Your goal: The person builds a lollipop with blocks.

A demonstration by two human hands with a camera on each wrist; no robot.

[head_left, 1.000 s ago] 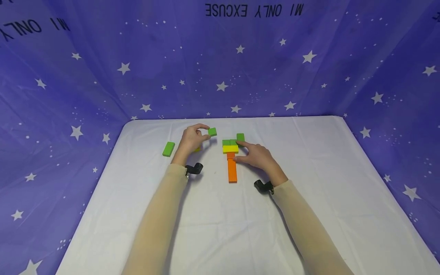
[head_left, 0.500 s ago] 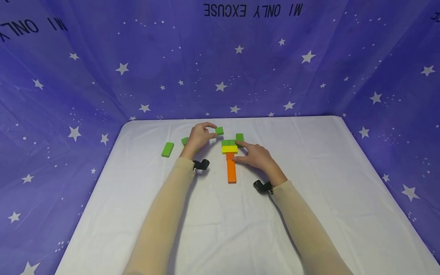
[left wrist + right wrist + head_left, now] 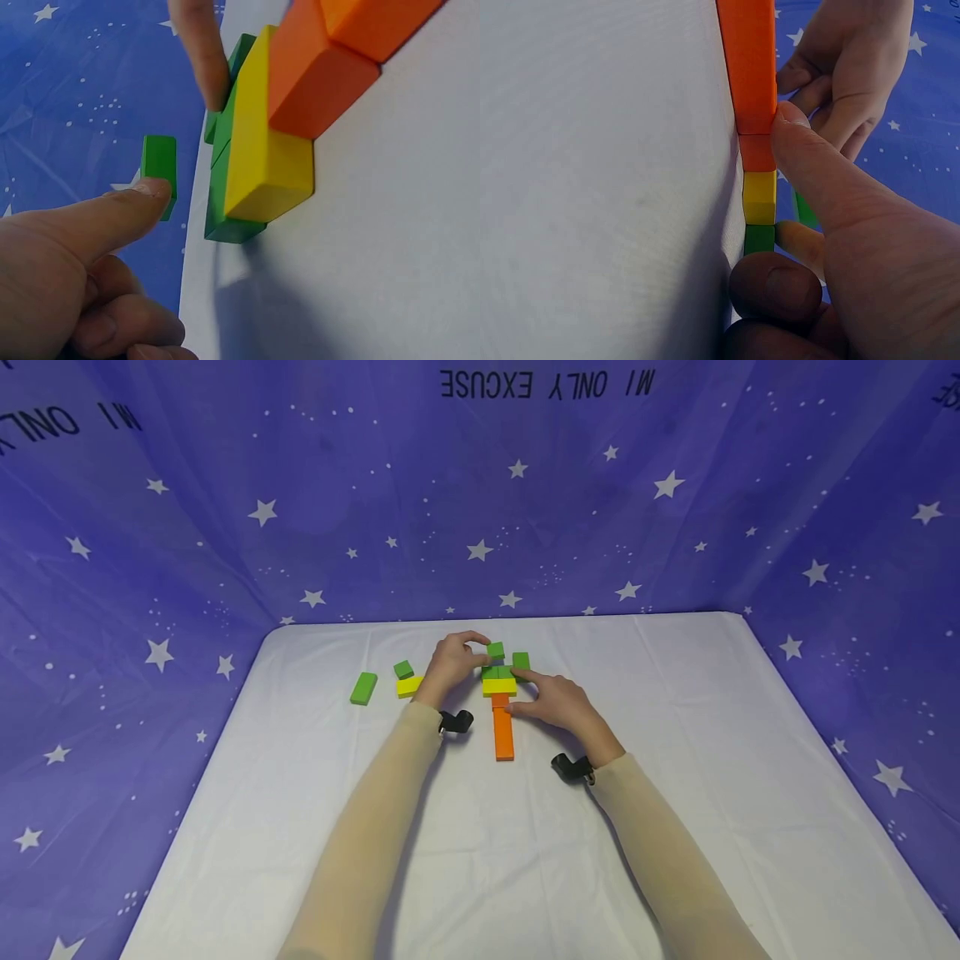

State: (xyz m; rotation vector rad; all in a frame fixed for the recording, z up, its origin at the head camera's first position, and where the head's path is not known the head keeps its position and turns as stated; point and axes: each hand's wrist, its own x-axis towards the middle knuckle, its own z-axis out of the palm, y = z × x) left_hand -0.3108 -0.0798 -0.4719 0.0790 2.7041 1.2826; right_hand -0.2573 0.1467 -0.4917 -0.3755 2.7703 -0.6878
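My left hand [image 3: 452,662] pinches a small green block [image 3: 159,157] between thumb and fingertips, held up just behind the arrangement in the middle of the table. Lying there in a column are a long orange block [image 3: 504,735], a short red-orange block [image 3: 500,701], a yellow block [image 3: 499,687] laid crosswise, and two green blocks [image 3: 491,672] beyond it. Another green block [image 3: 521,659] adjoins them at the back right. From the right, my right hand [image 3: 562,699] touches the arrangement, forefinger at the green blocks and thumb by the orange and red-orange ones.
Left of my left hand lie a green block [image 3: 363,688], a smaller green block [image 3: 403,669] and a yellow block [image 3: 409,687], partly behind the wrist. A white cloth covers the table [image 3: 480,860]. A purple star-patterned curtain [image 3: 420,527] surrounds its back and sides.
My left hand has carried the green block rightward to behind the two green blocks, uncovering the small green and yellow blocks at left. The right hand has stayed in place.
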